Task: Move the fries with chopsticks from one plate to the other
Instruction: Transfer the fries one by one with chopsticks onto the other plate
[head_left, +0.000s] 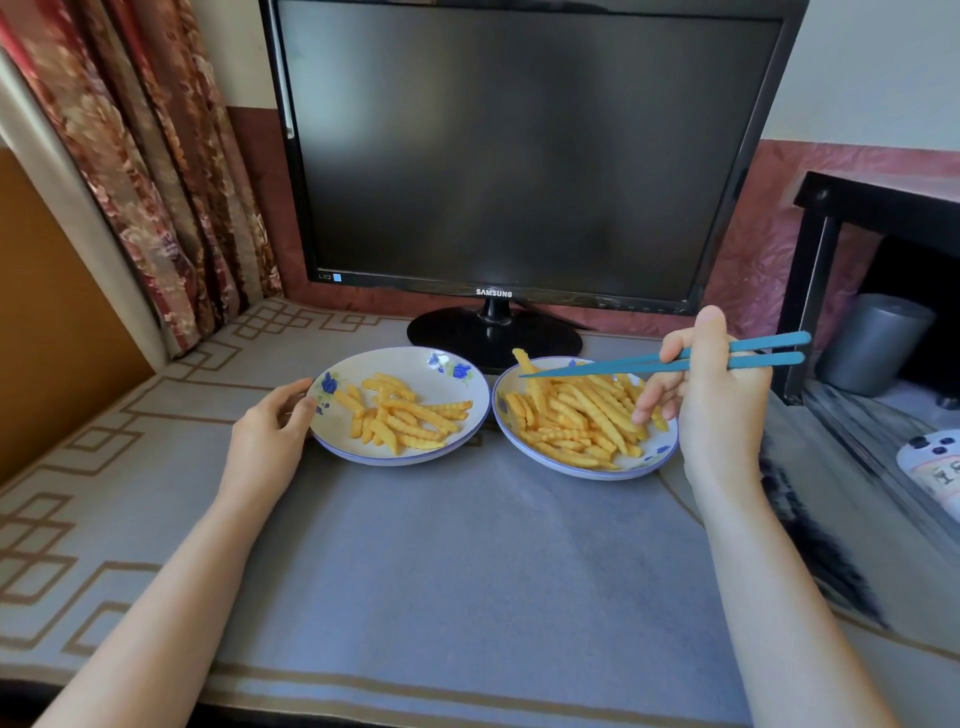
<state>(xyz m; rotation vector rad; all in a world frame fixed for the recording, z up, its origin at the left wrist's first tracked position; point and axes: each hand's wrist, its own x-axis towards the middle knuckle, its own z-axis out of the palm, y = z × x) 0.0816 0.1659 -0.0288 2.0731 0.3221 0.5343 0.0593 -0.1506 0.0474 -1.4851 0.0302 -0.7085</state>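
The left plate (415, 365) and right plate (661, 451) look like glossy glazed ceramic. The fries (406, 422) have ridged, matt surfaces. The chopsticks (649, 364) look like smooth matt plastic. The desk cloth (467, 571) is matt and woven. The monitor (493, 294), top centre, has a glossy black plastic frame. The curtain (156, 182), upper left, is patterned cloth.

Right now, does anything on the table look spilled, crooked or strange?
Nothing is spilled: the crinkle-cut yellow fries lie inside the white flower-printed left plate and its matching right plate. Only one fry sticks up at that plate's far rim, by the tips of the blue chopsticks that the right hand holds.
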